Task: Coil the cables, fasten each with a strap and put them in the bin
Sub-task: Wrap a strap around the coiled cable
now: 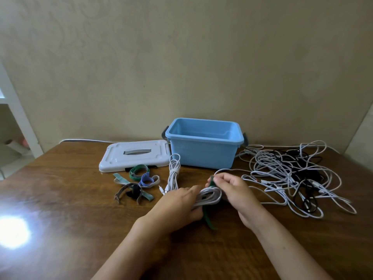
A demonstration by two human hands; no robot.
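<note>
My left hand point(179, 205) grips a coiled white cable point(210, 196) just above the table's middle. My right hand point(232, 188) pinches the top end of a dark green strap point(207, 216) that passes around the coil and trails out below it. A second white cable bundle point(174, 172), bound at its middle, lies in front of the blue bin point(203, 154). The bin stands open and I see nothing inside it. A tangle of loose white and black cables point(292, 176) covers the table to the right.
The bin's white lid point(135, 156) lies flat left of the bin. Several loose straps point(137, 182), green, blue, grey and black, sit in front of the lid. Glare marks the wooden table point(70, 229) at the left. A wall rises right behind the table.
</note>
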